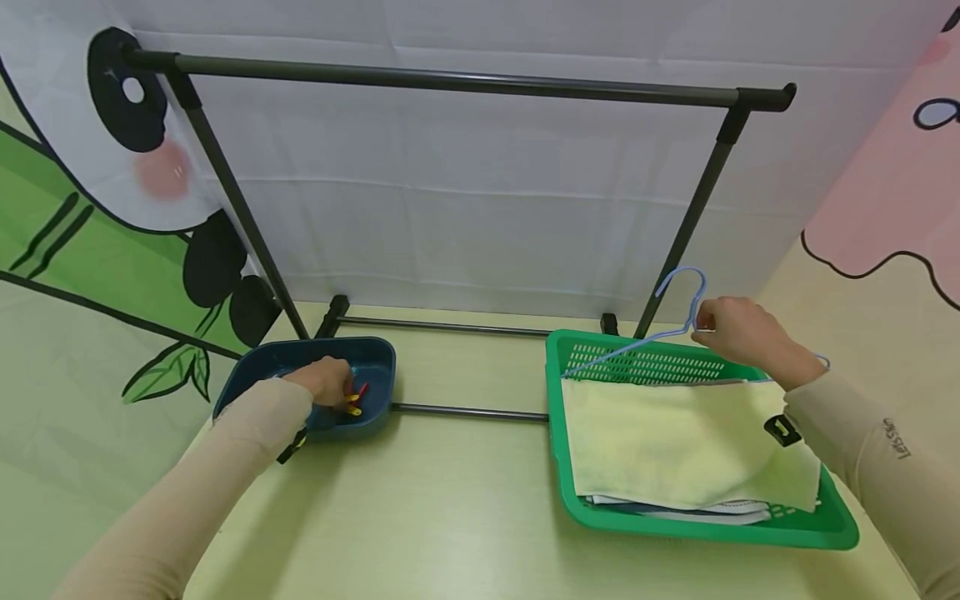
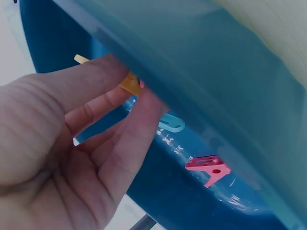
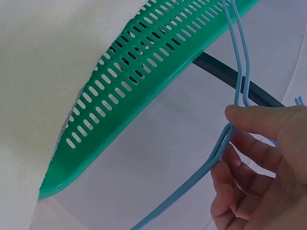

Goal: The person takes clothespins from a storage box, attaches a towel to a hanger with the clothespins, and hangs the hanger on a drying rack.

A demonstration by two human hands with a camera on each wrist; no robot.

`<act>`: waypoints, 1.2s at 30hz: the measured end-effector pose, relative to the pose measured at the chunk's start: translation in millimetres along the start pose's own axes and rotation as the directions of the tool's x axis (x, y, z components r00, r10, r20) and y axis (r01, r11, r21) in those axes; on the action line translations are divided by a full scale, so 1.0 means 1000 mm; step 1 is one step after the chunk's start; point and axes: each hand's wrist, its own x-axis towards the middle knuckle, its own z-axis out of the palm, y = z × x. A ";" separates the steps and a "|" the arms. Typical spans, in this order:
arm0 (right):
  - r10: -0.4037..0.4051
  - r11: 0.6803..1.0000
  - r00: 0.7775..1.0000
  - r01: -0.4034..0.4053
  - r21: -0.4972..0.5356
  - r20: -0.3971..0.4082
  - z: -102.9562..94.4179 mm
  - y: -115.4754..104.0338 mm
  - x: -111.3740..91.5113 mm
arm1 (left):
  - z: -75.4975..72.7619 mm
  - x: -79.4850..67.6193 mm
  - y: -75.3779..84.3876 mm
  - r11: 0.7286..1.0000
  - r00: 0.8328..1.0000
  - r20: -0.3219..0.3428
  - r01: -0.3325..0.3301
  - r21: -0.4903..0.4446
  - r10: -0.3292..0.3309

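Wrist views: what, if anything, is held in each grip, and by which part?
The right grip pinches the blue hanger near the base of its hook. The left grip seems to pinch a yellow clip; by which part cannot be told.

It seems to be a small laundry corner, though whether home or studio cannot be told: creased cartoon-printed backdrop (image 1: 465, 225), clothes rack (image 1: 450, 77), green basket (image 1: 705, 537), light-blue hanger (image 1: 701, 292).
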 end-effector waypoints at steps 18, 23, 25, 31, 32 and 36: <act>-0.020 1.000 1.000 0.020 0.009 -0.020 -0.001 0.004 -0.001 | -0.012 -0.012 0.001 0.993 0.991 -0.086 -0.105 -0.061 0.100; -0.041 0.998 0.999 0.041 0.041 -0.009 0.002 0.005 -0.001 | -0.015 -0.013 -0.002 0.989 0.986 -0.121 -0.125 -0.076 0.116; -0.049 0.997 0.999 0.049 0.060 -0.002 0.002 0.005 -0.001 | -0.016 -0.013 -0.002 0.989 0.984 -0.138 -0.125 -0.080 0.113; -0.029 0.987 0.999 0.024 0.160 0.031 0.004 0.004 -0.003 | -0.017 -0.015 0.000 0.986 0.976 -0.178 -0.144 -0.081 0.128; -0.018 0.985 0.999 0.013 0.171 0.033 0.004 0.004 -0.003 | -0.017 -0.016 0.001 0.986 0.974 -0.184 -0.148 -0.081 0.131; 0.005 0.977 0.999 -0.014 0.213 0.046 0.006 0.005 -0.003 | -0.017 -0.016 0.003 0.984 0.971 -0.194 -0.155 -0.088 0.136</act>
